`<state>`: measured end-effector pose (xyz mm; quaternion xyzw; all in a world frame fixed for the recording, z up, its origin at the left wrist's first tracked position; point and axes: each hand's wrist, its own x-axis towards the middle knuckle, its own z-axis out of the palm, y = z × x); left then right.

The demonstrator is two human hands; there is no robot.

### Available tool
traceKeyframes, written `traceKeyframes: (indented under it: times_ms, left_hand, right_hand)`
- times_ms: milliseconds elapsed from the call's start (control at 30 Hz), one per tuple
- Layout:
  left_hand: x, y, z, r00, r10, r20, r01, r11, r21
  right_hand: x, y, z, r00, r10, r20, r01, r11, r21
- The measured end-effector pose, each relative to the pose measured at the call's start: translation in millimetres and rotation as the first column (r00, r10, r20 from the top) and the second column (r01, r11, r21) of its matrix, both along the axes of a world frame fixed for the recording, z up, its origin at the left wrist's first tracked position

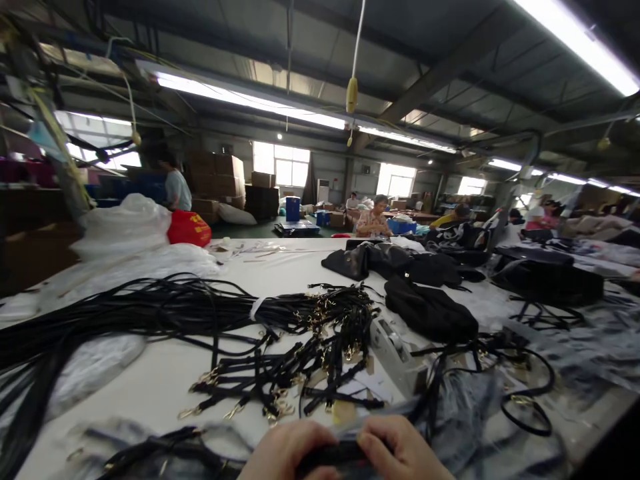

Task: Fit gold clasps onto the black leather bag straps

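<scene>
At the bottom centre, my left hand point(293, 450) and my right hand point(395, 448) are both closed round a dark strap point(333, 457) that seems to lie in clear plastic. My fingertips nearly meet over it; its lower part is cut off by the frame. Just beyond them lie black straps with gold clips point(270, 373). A long bundle of black straps point(150, 310), tied with a white band, stretches off to the left. More clipped straps in plastic point(170, 450) lie left of my left hand.
A grey tape dispenser point(395, 353) stands beyond my right hand. Black bags point(430, 310) and plastic-wrapped items lie to the right. White foam wrap point(125, 227) and a red bag point(190, 229) are at the back left. A person point(374, 219) is across the table.
</scene>
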<state>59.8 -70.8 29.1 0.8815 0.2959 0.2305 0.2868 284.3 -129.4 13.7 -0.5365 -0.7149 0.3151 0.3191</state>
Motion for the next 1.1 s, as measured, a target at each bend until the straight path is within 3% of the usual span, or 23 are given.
traceKeyframes:
  times_ms: [233,500,833,1100]
  left_hand:
    - [4,-18,9.5,0.990,0.075,0.119,-0.063,0.993,-0.101]
    - [7,-19,-1.7,0.995,0.006,0.103,0.006,0.993,-0.118]
    - [2,-14,-5.4,0.996,-0.009,0.091,0.011,1.000,-0.021]
    - [6,-16,-9.1,0.995,-0.032,0.090,0.034,0.999,-0.023]
  right_hand:
    - [-4,-18,15.9,1.000,-0.030,0.004,0.031,0.998,-0.056]
    - [-5,-16,15.4,0.998,0.041,0.057,-0.035,0.995,-0.092]
    - [-3,-11,13.0,0.997,-0.045,0.064,0.048,0.998,-0.040]
    - [-6,-10,16.9,0.994,-0.014,0.110,0.021,0.998,-0.063]
